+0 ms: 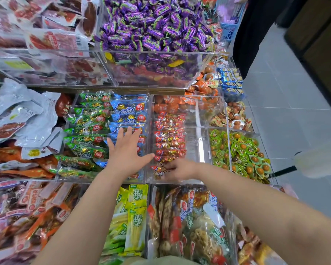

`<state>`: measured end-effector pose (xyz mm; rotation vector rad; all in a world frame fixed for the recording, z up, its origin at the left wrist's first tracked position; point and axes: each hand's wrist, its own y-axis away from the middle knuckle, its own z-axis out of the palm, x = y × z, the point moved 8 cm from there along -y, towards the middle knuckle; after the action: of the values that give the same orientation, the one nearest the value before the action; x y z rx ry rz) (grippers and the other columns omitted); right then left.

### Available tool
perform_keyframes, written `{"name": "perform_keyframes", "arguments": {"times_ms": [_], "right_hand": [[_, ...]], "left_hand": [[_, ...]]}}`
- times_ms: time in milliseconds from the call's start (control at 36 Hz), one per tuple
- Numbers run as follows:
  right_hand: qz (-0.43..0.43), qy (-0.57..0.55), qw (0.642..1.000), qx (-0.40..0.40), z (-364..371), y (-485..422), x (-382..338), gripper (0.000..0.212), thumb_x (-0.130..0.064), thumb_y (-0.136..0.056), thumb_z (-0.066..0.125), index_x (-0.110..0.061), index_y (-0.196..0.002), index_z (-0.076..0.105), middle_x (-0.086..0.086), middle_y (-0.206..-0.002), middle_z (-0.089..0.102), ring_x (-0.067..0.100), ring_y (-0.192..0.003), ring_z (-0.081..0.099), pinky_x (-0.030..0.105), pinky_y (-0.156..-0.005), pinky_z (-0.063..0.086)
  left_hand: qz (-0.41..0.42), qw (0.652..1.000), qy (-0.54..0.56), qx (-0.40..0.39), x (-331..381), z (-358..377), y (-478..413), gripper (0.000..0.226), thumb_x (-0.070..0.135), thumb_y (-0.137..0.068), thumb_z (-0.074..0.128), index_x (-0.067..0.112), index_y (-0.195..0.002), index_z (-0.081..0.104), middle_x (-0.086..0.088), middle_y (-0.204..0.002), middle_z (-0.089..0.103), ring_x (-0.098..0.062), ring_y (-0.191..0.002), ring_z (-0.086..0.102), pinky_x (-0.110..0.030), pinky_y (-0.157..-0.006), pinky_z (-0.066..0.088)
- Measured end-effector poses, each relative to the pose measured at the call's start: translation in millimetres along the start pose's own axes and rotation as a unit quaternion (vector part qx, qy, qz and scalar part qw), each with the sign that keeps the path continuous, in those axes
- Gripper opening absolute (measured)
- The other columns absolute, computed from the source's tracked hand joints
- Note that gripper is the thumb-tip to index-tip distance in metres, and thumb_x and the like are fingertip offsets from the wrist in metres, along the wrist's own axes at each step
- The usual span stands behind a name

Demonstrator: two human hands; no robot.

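I stand at a shop display of clear acrylic bins full of snack packets. My left hand [125, 150] lies flat with fingers spread on the blue snack packets [128, 111], beside a row of green packets [86, 127]. My right hand [177, 169] reaches into the neighbouring bin of red snack packets [169, 138], at its near end. Its fingers curl down among the nearest red packets; blur hides whether they grip one.
Purple candies [153, 25] fill the upper bin. Green egg packets [239, 152] and orange egg packets [204, 85] lie to the right. Yellow-green bamboo shoot packs [131, 217] sit below my arms. A person in black [256, 35] stands at upper right on the grey tile floor [287, 104].
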<state>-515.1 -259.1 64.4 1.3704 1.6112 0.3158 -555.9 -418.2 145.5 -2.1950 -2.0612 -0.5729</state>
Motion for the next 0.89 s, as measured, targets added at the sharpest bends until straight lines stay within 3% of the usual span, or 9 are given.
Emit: {"name": "perform_keyframes", "arguments": {"times_ms": [83,139,250,306,417,639,694,750,889], "right_hand": [[0.057,-0.180,0.982,-0.004,-11,22,30,0.059,-0.063,-0.083,0.054,-0.023,-0.127,0.056,-0.004,-0.130,0.054,0.015,-0.113,0.052,0.032,-0.093,0.046],[0.133,-0.259,0.953,0.080,-25,29,58,0.049,-0.056,-0.089,0.050,-0.016,-0.116,0.057,0.004,-0.117,0.060,0.020,-0.103,0.056,0.036,-0.091,0.050],[0.229,-0.468,0.838,0.160,-21,26,81,0.064,-0.053,-0.096,0.039,-0.015,-0.146,0.026,0.014,-0.147,0.035,0.038,-0.129,0.039,0.051,-0.104,0.037],[0.243,-0.571,0.772,0.139,-6,12,74,0.065,-0.062,-0.093,0.033,-0.018,-0.141,0.033,0.016,-0.149,0.030,0.041,-0.129,0.039,0.055,-0.102,0.037],[0.208,-0.669,0.703,0.120,10,-20,51,0.071,-0.072,-0.088,0.021,-0.013,-0.101,0.057,0.016,-0.100,0.069,0.030,-0.087,0.064,0.045,-0.074,0.055],[0.213,-0.644,0.730,0.082,-3,-19,66,0.053,-0.061,-0.091,0.037,-0.013,-0.094,0.059,0.018,-0.063,0.069,0.033,-0.061,0.070,0.042,-0.052,0.056],[0.227,-0.622,0.739,0.127,-24,-20,83,0.053,-0.055,-0.095,0.035,-0.012,-0.121,0.053,0.023,-0.103,0.067,0.039,-0.095,0.065,0.050,-0.072,0.055],[0.198,-0.607,0.738,0.218,-55,-26,94,0.055,-0.047,-0.099,0.032,-0.014,-0.143,0.034,0.014,-0.146,0.038,0.031,-0.132,0.038,0.047,-0.106,0.034],[0.100,-0.601,0.742,0.280,-108,-49,78,0.044,-0.037,-0.099,0.034,-0.010,-0.132,0.048,0.014,-0.139,0.046,0.026,-0.124,0.047,0.038,-0.100,0.037]], "left_hand": [[0.002,1.000,0.004,-0.003,-1,-1,0,0.088,0.061,-0.081,0.061,0.031,-0.152,0.019,0.001,-0.163,0.007,-0.023,-0.149,-0.007,-0.058,-0.114,-0.008],[0.004,1.000,0.010,-0.003,-1,-1,1,0.086,0.060,-0.082,0.061,0.031,-0.152,0.020,0.001,-0.163,0.007,-0.024,-0.149,-0.007,-0.057,-0.114,-0.009],[0.006,1.000,0.017,0.003,-1,-1,2,0.085,0.060,-0.082,0.060,0.031,-0.152,0.021,0.001,-0.162,0.008,-0.023,-0.149,-0.007,-0.057,-0.114,-0.010],[0.006,1.000,0.015,0.004,-1,-1,1,0.084,0.060,-0.083,0.060,0.031,-0.151,0.021,0.000,-0.162,0.009,-0.023,-0.149,-0.006,-0.057,-0.114,-0.009],[0.010,1.000,0.024,0.000,-1,-2,2,0.082,0.059,-0.084,0.059,0.031,-0.152,0.022,0.001,-0.162,0.008,-0.022,-0.149,-0.006,-0.057,-0.114,-0.010],[0.009,0.999,0.051,-0.003,-3,-3,0,0.079,0.054,-0.085,0.060,0.032,-0.151,0.023,0.002,-0.162,0.009,-0.021,-0.149,-0.006,-0.055,-0.114,-0.012],[0.007,0.998,0.059,0.000,-3,-3,0,0.079,0.054,-0.085,0.061,0.032,-0.151,0.023,0.002,-0.162,0.011,-0.021,-0.149,-0.005,-0.055,-0.114,-0.012],[0.005,0.998,0.065,0.004,-4,-3,0,0.078,0.053,-0.085,0.061,0.032,-0.150,0.023,0.003,-0.162,0.011,-0.021,-0.149,-0.004,-0.054,-0.114,-0.011],[0.005,0.996,0.090,-0.001,-6,-1,-1,0.077,0.049,-0.086,0.062,0.034,-0.150,0.024,0.006,-0.162,0.010,-0.017,-0.149,-0.006,-0.050,-0.114,-0.013]]}}
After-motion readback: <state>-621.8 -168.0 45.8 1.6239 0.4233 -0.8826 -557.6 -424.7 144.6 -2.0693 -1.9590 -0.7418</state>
